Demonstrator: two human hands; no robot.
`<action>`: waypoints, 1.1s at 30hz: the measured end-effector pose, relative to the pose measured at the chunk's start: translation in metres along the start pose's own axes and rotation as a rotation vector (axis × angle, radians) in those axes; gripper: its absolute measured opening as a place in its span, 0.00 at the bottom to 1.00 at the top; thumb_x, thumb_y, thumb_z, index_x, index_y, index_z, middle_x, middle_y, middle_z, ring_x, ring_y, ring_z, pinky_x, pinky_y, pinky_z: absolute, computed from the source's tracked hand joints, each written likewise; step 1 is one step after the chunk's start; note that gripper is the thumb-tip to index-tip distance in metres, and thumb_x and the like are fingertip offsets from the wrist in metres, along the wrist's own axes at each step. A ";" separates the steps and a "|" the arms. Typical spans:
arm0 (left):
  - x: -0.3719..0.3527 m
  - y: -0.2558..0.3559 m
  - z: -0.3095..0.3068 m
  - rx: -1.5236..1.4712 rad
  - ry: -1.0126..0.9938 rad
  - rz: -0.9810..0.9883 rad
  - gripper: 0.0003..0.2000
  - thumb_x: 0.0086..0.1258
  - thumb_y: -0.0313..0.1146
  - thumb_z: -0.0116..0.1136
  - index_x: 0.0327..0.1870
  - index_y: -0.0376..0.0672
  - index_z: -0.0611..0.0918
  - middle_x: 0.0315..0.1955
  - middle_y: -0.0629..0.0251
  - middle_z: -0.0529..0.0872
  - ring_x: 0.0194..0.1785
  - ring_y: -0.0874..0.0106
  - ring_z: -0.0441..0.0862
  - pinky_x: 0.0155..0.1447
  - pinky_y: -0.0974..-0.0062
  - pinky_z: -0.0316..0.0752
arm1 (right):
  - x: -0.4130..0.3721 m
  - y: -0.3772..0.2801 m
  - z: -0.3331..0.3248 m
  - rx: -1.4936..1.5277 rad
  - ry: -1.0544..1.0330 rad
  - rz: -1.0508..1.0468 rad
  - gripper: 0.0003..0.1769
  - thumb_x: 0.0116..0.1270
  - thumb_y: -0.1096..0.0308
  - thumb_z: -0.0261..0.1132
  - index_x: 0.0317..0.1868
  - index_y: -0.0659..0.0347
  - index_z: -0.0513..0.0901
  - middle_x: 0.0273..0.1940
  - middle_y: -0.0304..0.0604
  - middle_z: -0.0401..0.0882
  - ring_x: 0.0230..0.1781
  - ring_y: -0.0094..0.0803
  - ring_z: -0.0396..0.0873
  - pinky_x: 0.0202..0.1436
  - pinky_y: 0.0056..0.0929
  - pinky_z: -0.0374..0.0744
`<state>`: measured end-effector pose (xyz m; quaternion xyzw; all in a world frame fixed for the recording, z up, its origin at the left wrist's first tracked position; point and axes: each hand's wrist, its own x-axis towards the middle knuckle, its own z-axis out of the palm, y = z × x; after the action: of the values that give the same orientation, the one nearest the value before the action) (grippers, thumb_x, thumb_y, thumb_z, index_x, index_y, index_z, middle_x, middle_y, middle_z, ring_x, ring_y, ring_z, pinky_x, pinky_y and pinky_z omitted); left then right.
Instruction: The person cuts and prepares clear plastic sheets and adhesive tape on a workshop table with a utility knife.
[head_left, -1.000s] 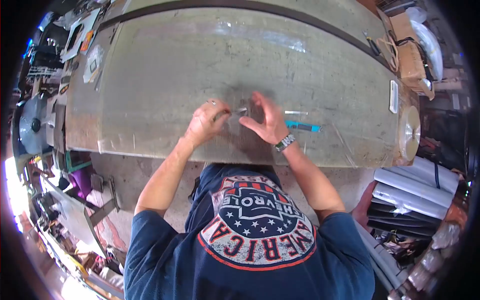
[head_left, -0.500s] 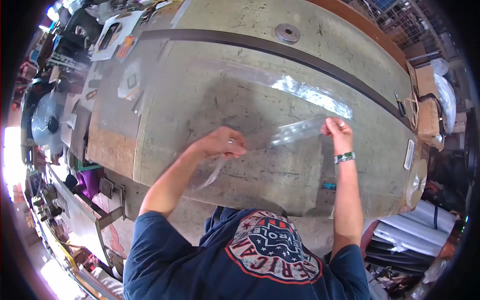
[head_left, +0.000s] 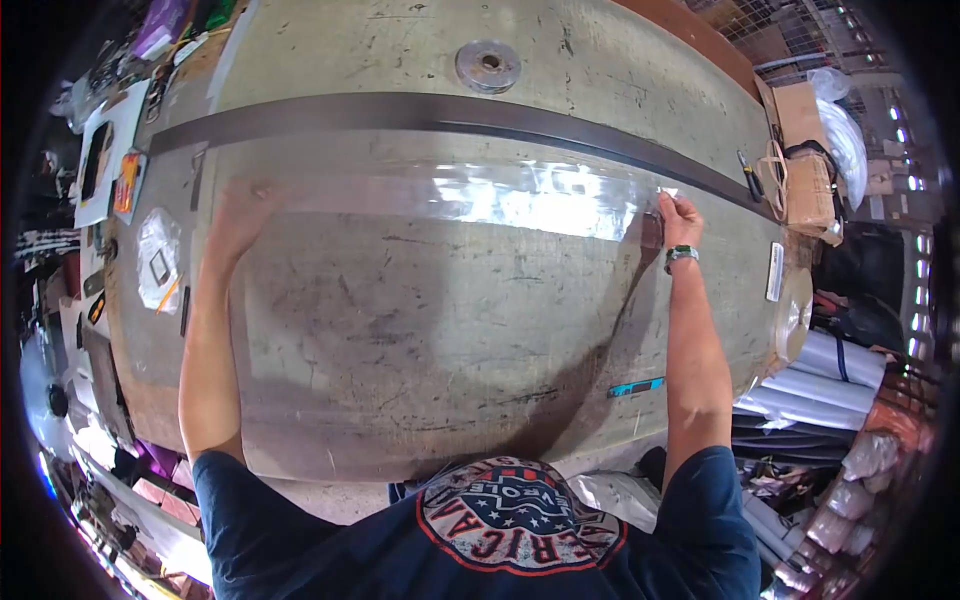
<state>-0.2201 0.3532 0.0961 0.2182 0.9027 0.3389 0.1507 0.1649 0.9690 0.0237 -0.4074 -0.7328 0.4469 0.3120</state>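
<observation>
A long clear plastic strip [head_left: 520, 200] stretches across the worktable, shiny with glare in its middle and right part. My right hand [head_left: 681, 220] pinches the strip's right end between thumb and fingers. At the other end is my left hand [head_left: 248, 210], blurred by motion, its fingers closed on the strip's faint left end. The strip runs nearly level between both hands, just on the near side of a long dark metal bar [head_left: 420, 112]. Whether its whole length touches the table cannot be made out.
Beyond the bar sits a round metal disc [head_left: 488, 65]. A teal cutter knife [head_left: 636, 387] lies by my right forearm. Pliers [head_left: 750, 177] and a cardboard box [head_left: 815, 190] are at the right. A plastic bag [head_left: 158, 260] lies at the left, and plastic rolls [head_left: 830, 365] stand lower right.
My left hand has moved left and away from me, so the slack strip now stretches out straight. My right hand has moved slightly farther across the table. The view has shifted.
</observation>
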 end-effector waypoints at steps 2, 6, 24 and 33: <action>-0.001 -0.006 0.016 0.068 0.174 0.030 0.12 0.72 0.37 0.72 0.38 0.36 0.86 0.33 0.64 0.87 0.36 0.72 0.82 0.44 0.70 0.77 | -0.001 0.001 0.007 -0.056 0.006 0.032 0.06 0.69 0.71 0.78 0.37 0.64 0.89 0.36 0.34 0.90 0.34 0.18 0.81 0.40 0.24 0.80; -0.003 -0.032 0.039 0.133 0.300 0.130 0.13 0.68 0.38 0.74 0.45 0.40 0.88 0.42 0.60 0.88 0.46 0.64 0.86 0.50 0.67 0.80 | -0.012 0.003 0.009 -0.275 0.068 -0.005 0.13 0.67 0.64 0.79 0.39 0.65 0.88 0.32 0.37 0.88 0.33 0.23 0.81 0.41 0.29 0.81; -0.014 -0.047 0.060 -0.171 0.646 0.122 0.23 0.76 0.35 0.71 0.67 0.33 0.79 0.40 0.66 0.85 0.38 0.77 0.76 0.44 0.75 0.76 | -0.184 -0.005 -0.170 -0.409 0.467 -0.002 0.20 0.75 0.60 0.71 0.58 0.67 0.86 0.52 0.48 0.90 0.52 0.35 0.87 0.57 0.34 0.83; -0.147 0.070 0.127 -0.121 0.353 0.108 0.17 0.77 0.38 0.70 0.57 0.34 0.86 0.51 0.54 0.89 0.52 0.65 0.85 0.58 0.67 0.81 | -0.313 -0.018 -0.268 -0.743 0.323 -0.161 0.12 0.73 0.68 0.68 0.52 0.63 0.88 0.45 0.52 0.88 0.47 0.50 0.84 0.55 0.45 0.81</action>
<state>-0.0202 0.3964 0.0697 0.1941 0.8800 0.4331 -0.0155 0.5276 0.7971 0.1199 -0.4987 -0.8155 0.0565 0.2883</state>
